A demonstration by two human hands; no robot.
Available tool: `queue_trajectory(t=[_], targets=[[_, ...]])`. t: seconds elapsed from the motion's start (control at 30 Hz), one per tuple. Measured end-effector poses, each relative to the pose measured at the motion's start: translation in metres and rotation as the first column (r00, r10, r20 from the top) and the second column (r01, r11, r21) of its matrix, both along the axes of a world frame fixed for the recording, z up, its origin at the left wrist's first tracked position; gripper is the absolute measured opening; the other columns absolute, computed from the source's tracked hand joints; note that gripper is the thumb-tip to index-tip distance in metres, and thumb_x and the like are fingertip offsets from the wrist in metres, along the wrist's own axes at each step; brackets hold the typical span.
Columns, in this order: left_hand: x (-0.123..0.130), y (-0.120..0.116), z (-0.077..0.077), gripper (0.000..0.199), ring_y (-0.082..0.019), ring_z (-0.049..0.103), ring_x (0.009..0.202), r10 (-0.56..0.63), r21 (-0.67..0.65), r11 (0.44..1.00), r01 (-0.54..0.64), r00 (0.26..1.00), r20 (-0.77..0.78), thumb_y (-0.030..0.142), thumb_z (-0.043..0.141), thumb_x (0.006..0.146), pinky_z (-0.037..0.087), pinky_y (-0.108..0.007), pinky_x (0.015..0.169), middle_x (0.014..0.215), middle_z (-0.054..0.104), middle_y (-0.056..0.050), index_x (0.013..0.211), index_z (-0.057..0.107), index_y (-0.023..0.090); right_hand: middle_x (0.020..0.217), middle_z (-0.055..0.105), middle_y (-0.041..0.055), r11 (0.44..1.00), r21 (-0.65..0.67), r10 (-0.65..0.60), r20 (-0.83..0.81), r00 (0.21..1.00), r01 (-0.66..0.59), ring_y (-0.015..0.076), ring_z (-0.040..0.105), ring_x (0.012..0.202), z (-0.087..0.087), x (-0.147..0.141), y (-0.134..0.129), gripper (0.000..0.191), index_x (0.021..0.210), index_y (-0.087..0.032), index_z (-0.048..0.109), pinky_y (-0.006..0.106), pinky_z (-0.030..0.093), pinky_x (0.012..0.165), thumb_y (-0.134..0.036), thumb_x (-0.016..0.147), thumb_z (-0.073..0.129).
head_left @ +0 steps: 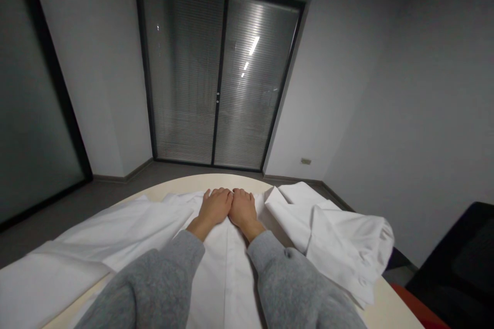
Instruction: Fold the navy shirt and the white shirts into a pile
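Note:
A long-sleeved white garment (216,277) lies spread over a round, cream-coloured table, with a seam running down its middle. My left hand (216,205) and my right hand (242,207) rest side by side at its far end, touching each other, backs upward. The fingers of both hands curl over the cloth, and their tips are hidden. One sleeve (127,226) stretches out to the left and hangs past the table edge. On the right, the other sleeve (339,236) is folded and rumpled, its buttoned cuff near the edge.
The table's rim (208,181) shows beyond my hands. A dark chair (459,262) with a red part stands at the lower right. Farther off are a black-framed glass door (219,77) with blinds, grey walls, and a frosted panel (31,113) at the left.

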State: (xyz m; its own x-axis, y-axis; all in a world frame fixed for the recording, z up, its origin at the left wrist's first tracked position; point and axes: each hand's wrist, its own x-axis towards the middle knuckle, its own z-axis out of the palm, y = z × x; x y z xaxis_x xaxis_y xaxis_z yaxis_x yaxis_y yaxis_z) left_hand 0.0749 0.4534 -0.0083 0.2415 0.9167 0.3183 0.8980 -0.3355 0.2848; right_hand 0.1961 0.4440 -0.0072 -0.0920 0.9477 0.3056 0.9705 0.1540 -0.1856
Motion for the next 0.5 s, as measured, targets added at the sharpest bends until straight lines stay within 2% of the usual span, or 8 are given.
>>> queue_trajectory(t=[0.3, 0.4, 0.5], targets=[[0.001, -0.001, 0.002, 0.039, -0.026, 0.062, 0.124, -0.005, 0.005, 1.000, 0.005, 1.000, 0.002, 0.031, 0.028, 0.110, 0.034, -0.053, 0.116, 0.126, 0.072, -0.008, 0.114, 0.067, 0.024, 0.132, 0.067, 0.0175, 1.000, -0.027, -0.011, -0.019, 1.000, 0.010, 0.0298, 0.058, 0.129, 0.003, -0.002, -0.003, 0.037, 0.130, -0.017, 0.063, 0.052, 0.025, 0.121, -0.022, 0.105, 0.037], [0.000, -0.001, 0.003, 0.039, -0.026, 0.061, 0.126, 0.030, 0.011, 0.999, -0.030, 0.999, 0.017, 0.031, 0.030, 0.109, 0.034, -0.052, 0.117, 0.130, 0.071, -0.008, 0.121, 0.066, 0.024, 0.144, 0.061, 0.0208, 0.998, -0.034, -0.062, -0.029, 0.998, 0.061, 0.0347, 0.044, 0.145, 0.004, -0.004, -0.007, 0.044, 0.138, -0.013, 0.059, 0.063, 0.011, 0.124, -0.024, 0.106, 0.031], [-0.003, 0.001, -0.001, 0.039, -0.028, 0.055, 0.136, 0.082, 0.019, 0.996, -0.082, 0.996, 0.020, 0.027, 0.035, 0.106, 0.030, -0.056, 0.121, 0.143, 0.066, -0.011, 0.132, 0.064, 0.024, 0.163, 0.044, 0.0212, 0.993, -0.082, -0.087, -0.032, 0.996, 0.084, 0.0378, 0.024, 0.157, 0.004, -0.005, -0.009, 0.054, 0.154, -0.010, 0.046, 0.069, 0.001, 0.123, -0.033, 0.108, 0.028]])
